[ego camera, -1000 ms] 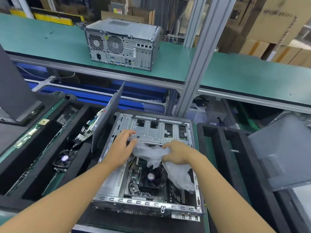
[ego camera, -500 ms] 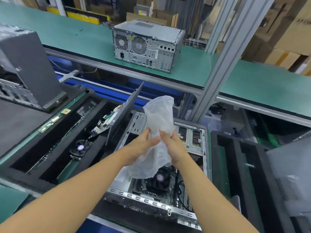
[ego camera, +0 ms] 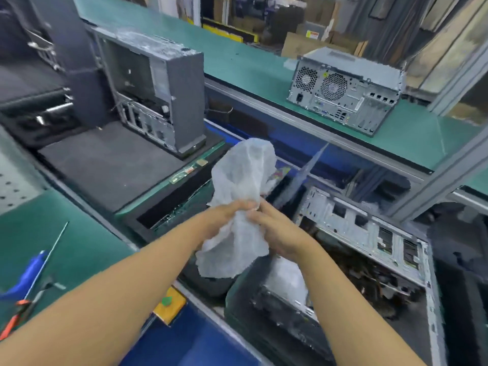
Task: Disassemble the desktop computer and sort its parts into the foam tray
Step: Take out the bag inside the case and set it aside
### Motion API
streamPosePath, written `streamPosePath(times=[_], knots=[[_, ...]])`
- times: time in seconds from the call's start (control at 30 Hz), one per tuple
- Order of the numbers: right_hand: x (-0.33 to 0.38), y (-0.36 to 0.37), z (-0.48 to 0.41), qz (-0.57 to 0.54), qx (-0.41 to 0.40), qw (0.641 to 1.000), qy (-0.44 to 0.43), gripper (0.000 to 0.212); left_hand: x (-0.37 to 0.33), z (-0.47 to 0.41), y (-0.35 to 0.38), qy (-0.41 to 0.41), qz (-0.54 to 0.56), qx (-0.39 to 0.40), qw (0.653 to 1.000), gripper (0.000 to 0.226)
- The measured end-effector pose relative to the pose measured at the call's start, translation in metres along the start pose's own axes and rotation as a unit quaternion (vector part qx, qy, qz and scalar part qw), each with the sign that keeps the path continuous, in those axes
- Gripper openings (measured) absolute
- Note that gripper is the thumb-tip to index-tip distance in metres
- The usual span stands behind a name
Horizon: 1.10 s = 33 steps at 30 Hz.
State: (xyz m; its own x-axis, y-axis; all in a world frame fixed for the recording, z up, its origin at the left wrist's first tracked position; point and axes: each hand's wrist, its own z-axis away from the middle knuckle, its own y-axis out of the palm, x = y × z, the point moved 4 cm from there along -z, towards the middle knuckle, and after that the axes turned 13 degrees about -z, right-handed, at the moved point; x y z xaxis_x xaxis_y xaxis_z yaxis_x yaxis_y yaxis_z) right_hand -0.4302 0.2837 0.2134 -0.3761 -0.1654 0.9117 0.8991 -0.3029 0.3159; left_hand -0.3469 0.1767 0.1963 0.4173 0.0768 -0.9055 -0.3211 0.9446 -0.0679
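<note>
Both hands hold a crumpled translucent white plastic bag in the air at the middle of the view. My left hand grips its narrow middle from the left, and my right hand pinches it from the right. Below and to the right lies the opened desktop computer case on its side, its dark insides blurred. The black foam tray sits to the left of the case, under the bag, with a green board along its edge.
An upright grey computer case stands on black foam at upper left. A closed computer sits on the green conveyor shelf behind. A blue-handled screwdriver and orange pliers lie on the green mat at lower left.
The bag was lifted out of the open case and raised between both hands. The view has swung left, showing the upright case and the tools.
</note>
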Motion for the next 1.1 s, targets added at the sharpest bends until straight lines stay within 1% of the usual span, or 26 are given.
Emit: streamPosePath(times=[0.03, 0.1, 0.17, 0.23, 0.27, 0.37, 0.47, 0.57, 0.6, 0.63, 0.67, 0.73, 0.77, 0.8, 0.83, 0.87, 0.9, 0.93, 0.97, 1.0, 1.03, 1.1], knots=[[-0.005, 0.023, -0.014, -0.001, 0.004, 1.0, -0.002, 0.076, 0.008, 0.009, -0.023, 0.003, 0.028, -0.013, 1.0, 0.067], [-0.02, 0.071, -0.045, -0.001, 0.015, 1.0, -0.001, 0.066, 0.026, 0.033, -0.071, 0.005, 0.081, -0.041, 0.996, 0.058], [-0.035, 0.116, -0.075, 0.013, 0.019, 1.0, 0.013, 0.07, 0.05, 0.06, -0.119, -0.001, 0.105, -0.06, 0.993, 0.054], [-0.055, 0.159, -0.103, 0.021, 0.028, 0.999, 0.041, 0.079, 0.076, 0.088, -0.162, -0.002, 0.12, -0.081, 0.989, 0.057], [-0.065, 0.18, -0.114, 0.027, 0.036, 0.998, 0.052, 0.08, 0.089, 0.101, -0.181, -0.004, 0.126, -0.095, 0.987, 0.059], [-0.096, 0.239, -0.145, 0.078, 0.072, 0.991, 0.077, 0.081, 0.124, 0.141, -0.231, -0.003, 0.124, -0.139, 0.982, 0.065], [-0.121, 0.287, -0.164, 0.116, 0.103, 0.982, 0.108, 0.086, 0.154, 0.182, -0.265, -0.002, 0.109, -0.166, 0.98, 0.052], [-0.143, 0.335, -0.178, 0.163, 0.138, 0.97, 0.115, 0.09, 0.181, 0.225, -0.295, -0.003, 0.071, -0.196, 0.978, 0.041], [-0.15, 0.349, -0.179, 0.186, 0.159, 0.962, 0.122, 0.091, 0.191, 0.239, -0.302, -0.013, 0.053, -0.192, 0.98, 0.038], [-0.158, 0.363, -0.178, 0.21, 0.191, 0.949, 0.139, 0.088, 0.203, 0.252, -0.307, -0.031, 0.035, -0.168, 0.985, 0.034], [-0.166, 0.376, -0.175, 0.233, 0.233, 0.929, 0.168, 0.08, 0.217, 0.263, -0.309, -0.054, 0.024, -0.126, 0.99, 0.028], [-0.183, 0.395, -0.162, 0.272, 0.32, 0.872, 0.25, 0.053, 0.247, 0.289, -0.31, -0.102, -0.007, -0.018, 0.995, 0.023], [-0.194, 0.405, -0.155, 0.295, 0.351, 0.842, 0.285, 0.04, 0.262, 0.304, -0.312, -0.124, -0.047, 0.021, 0.991, 0.03], [-0.202, 0.411, -0.149, 0.319, 0.369, 0.819, 0.302, 0.031, 0.274, 0.318, -0.314, -0.161, -0.093, 0.031, 0.982, 0.053], [-0.21, 0.417, -0.145, 0.339, 0.383, 0.803, 0.307, 0.027, 0.289, 0.331, -0.319, -0.227, -0.115, 0.009, 0.967, 0.086], [-0.218, 0.427, -0.141, 0.349, 0.397, 0.79, 0.31, 0.025, 0.306, 0.346, -0.326, -0.289, -0.115, -0.026, 0.95, 0.109], [-0.226, 0.437, -0.138, 0.351, 0.408, 0.782, 0.314, 0.022, 0.322, 0.356, -0.33, -0.31, -0.094, -0.036, 0.945, 0.115], [-0.233, 0.447, -0.135, 0.343, 0.414, 0.781, 0.318, 0.02, 0.335, 0.364, -0.331, -0.305, -0.056, -0.031, 0.95, 0.108], [-0.24, 0.457, -0.133, 0.333, 0.41, 0.786, 0.322, 0.022, 0.347, 0.373, -0.332, -0.301, -0.008, -0.035, 0.953, 0.095], [-0.246, 0.467, -0.133, 0.321, 0.396, 0.797, 0.323, 0.029, 0.355, 0.383, -0.333, -0.302, 0.04, -0.067, 0.95, 0.086], [-0.252, 0.476, -0.133, 0.309, 0.377, 0.813, 0.32, 0.037, 0.363, 0.394, -0.336, -0.301, 0.087, -0.114, 0.943, 0.082], [-0.262, 0.493, -0.137, 0.286, 0.345, 0.84, 0.306, 0.051, 0.38, 0.412, -0.344, -0.287, 0.166, -0.219, 0.918, 0.082]])
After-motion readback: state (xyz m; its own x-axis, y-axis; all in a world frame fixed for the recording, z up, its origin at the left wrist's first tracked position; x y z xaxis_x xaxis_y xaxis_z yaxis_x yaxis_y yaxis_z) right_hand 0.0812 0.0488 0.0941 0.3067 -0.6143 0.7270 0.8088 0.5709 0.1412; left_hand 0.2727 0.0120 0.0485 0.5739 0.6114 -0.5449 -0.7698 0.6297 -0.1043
